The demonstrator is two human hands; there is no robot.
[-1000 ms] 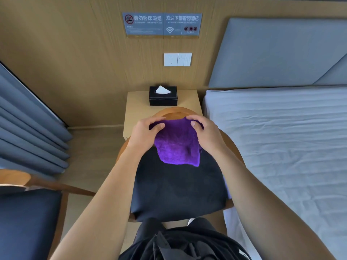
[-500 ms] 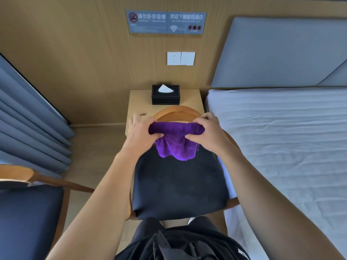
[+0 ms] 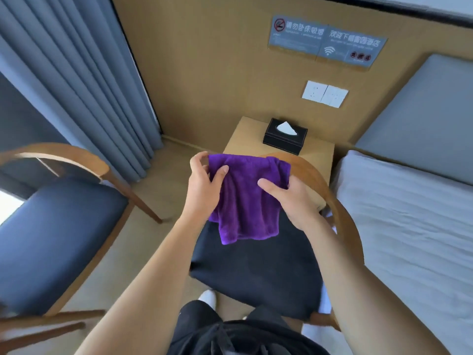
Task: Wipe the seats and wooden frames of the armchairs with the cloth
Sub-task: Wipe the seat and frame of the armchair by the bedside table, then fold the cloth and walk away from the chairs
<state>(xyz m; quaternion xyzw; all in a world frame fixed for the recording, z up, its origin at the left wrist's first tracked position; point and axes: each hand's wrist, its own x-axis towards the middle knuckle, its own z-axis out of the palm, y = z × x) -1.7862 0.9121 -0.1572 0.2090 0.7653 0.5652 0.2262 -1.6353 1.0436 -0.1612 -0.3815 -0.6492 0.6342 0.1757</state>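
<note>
Hotel room, bed [image 3: 409,226], wall notices [image 3: 325,43], bedside table [image 3: 317,155], tissue box [image 3: 285,135], curtains [image 3: 76,73]

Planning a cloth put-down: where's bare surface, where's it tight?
Free: black seat front, below the cloth; the left armchair's blue seat; nightstand top left of the tissue box; the bed sheet. Tight: around the left hand and right hand gripping the cloth by the curved backrest.
</note>
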